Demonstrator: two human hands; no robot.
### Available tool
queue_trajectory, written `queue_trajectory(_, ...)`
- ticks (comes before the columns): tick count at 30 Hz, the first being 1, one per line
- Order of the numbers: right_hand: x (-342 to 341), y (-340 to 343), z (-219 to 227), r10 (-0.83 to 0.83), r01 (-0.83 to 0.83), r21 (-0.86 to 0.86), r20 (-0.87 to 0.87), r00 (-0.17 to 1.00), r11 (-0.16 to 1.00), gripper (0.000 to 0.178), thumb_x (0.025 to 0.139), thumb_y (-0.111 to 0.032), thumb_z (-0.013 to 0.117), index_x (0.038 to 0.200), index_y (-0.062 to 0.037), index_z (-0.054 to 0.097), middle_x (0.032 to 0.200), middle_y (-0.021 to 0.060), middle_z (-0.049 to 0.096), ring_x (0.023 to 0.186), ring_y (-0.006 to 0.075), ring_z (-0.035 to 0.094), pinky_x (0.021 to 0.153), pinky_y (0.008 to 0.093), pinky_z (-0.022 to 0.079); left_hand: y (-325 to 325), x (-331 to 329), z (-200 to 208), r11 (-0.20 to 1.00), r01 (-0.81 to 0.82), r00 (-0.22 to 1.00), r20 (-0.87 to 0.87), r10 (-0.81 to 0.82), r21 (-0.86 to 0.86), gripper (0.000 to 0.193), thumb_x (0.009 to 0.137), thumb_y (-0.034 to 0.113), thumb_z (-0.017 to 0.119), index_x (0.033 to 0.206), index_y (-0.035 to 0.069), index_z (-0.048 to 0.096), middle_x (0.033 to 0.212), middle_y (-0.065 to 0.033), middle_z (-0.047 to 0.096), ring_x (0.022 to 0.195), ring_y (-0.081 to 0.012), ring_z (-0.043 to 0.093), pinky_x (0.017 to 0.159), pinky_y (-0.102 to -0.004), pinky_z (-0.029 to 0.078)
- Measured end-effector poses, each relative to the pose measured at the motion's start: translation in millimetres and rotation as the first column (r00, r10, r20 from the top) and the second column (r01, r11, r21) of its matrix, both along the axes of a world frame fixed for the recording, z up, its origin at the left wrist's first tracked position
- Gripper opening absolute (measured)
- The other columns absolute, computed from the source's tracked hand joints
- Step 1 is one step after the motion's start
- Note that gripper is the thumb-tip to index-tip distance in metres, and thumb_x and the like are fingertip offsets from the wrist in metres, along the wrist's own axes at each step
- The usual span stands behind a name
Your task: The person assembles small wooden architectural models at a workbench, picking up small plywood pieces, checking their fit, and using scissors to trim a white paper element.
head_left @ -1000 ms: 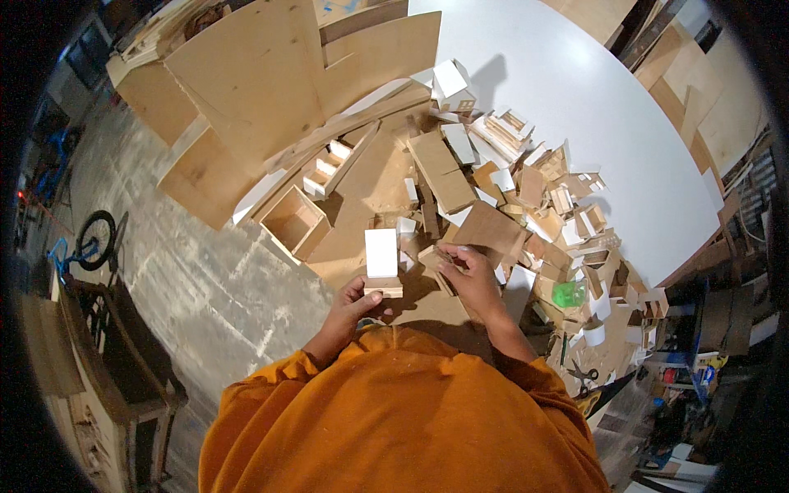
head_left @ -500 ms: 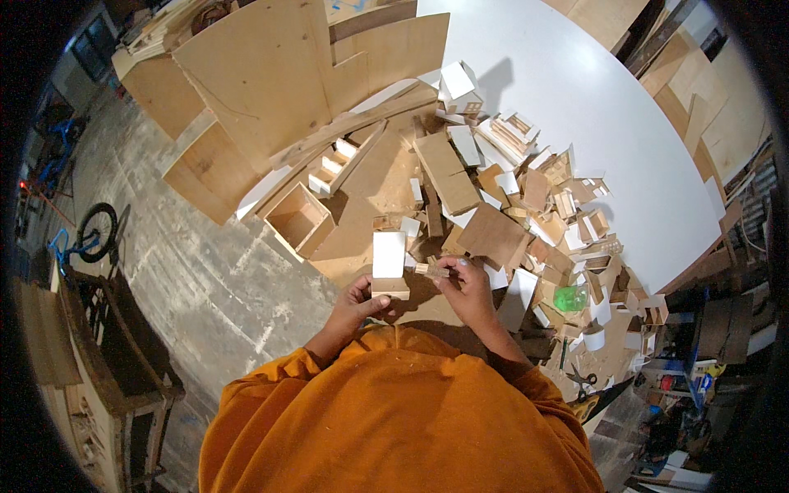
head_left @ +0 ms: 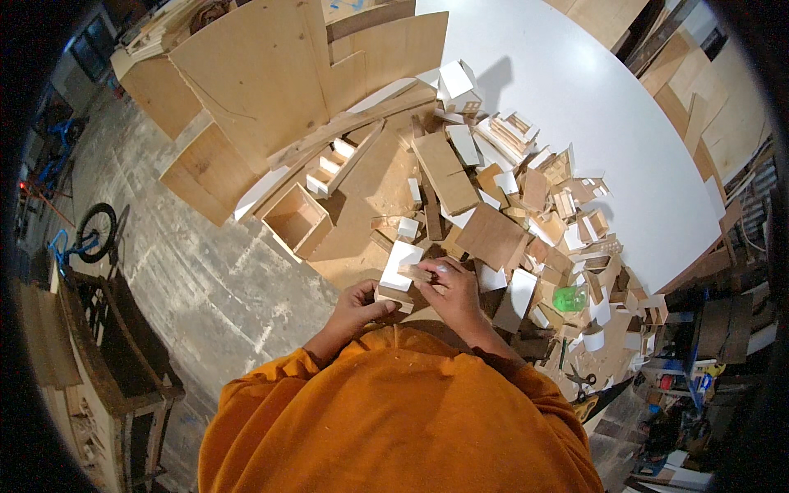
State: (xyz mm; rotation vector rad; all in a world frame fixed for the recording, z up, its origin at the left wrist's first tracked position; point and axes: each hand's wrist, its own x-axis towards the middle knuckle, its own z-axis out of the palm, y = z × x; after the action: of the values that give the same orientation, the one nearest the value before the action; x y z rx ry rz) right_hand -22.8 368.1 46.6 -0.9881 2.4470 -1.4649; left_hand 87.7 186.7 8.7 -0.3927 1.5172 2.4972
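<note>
My left hand (head_left: pixel 353 311) is closed around the lower end of a small wooden model piece with a white panel (head_left: pixel 398 256), its thumb lying over the bare wood edge. Between the fingertips of my right hand (head_left: pixel 454 297) is a small light wooden piece (head_left: pixel 409 270), placed over the white panel. Whether the two pieces touch I cannot tell. Just beyond the hands lies a little white block (head_left: pixel 408 228) among wood offcuts.
To the left stands an open wooden box (head_left: pixel 296 220) beside a divided tray (head_left: pixel 339 167). Cardboard and wood scraps (head_left: pixel 493 234) crowd the right, with a green-filled jar (head_left: pixel 569 298), a tape roll (head_left: pixel 593 338) and scissors (head_left: pixel 582 379). A small white-roofed model house (head_left: pixel 458 86) sits farther back.
My right hand has moved left, bringing the small wooden piece over the white panel. The panelled piece in my left hand has tilted, its far end swinging right and its near end dropping slightly.
</note>
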Motion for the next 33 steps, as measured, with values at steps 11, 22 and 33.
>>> queue_trajectory(11, 4.3, -12.5, 2.8, 0.079, -0.053, 0.139, -0.186, 0.979, 0.989, 0.022, 0.075, -0.008, 0.07, 0.094, -0.0016, 0.062, 0.087, 0.0147, 0.06, 0.078, 0.0335, 0.063, 0.065, 0.0389, 0.05, -0.1, 1.1, -4.5, 1.0, -0.008, 0.999, -0.035, 0.009, 0.003, 0.028, 0.082, 0.006, 0.069, 0.108, -0.002, 0.059, 0.1, -0.0067, 0.066, 0.088, -0.0123, 0.062, 0.078, -0.0268, 0.051)
queue_trajectory(22, 7.8, -13.1, 8.1, 0.13, -0.079, 0.182, -0.291, 0.948, 0.98, 0.023, 0.071, -0.003, 0.071, 0.092, -0.0012, 0.062, 0.087, 0.0112, 0.057, 0.078, 0.0297, 0.061, 0.065, 0.0384, 0.049, 0.3, 2.1, -3.9, 0.995, -0.028, 0.997, -0.074, 0.034, 0.091, 0.036, 0.081, 0.0, 0.069, 0.115, -0.002, 0.057, 0.107, -0.0075, 0.065, 0.094, -0.0137, 0.062, 0.084, -0.0282, 0.051)
queue_trajectory(33, 9.3, -10.3, 12.0, 0.157, -0.105, 0.158, -0.362, 0.919, 0.982, 0.028, 0.069, 0.0, 0.07, 0.095, -0.0056, 0.061, 0.091, 0.0088, 0.055, 0.083, 0.0295, 0.059, 0.07, 0.0388, 0.05, 5.0, 1.5, -11.0, 0.995, -0.041, 0.986, -0.156, 0.054, 0.091, 0.052, 0.076, -0.003, 0.073, 0.124, -0.001, 0.054, 0.116, -0.0066, 0.062, 0.105, -0.0146, 0.058, 0.094, -0.0308, 0.045)
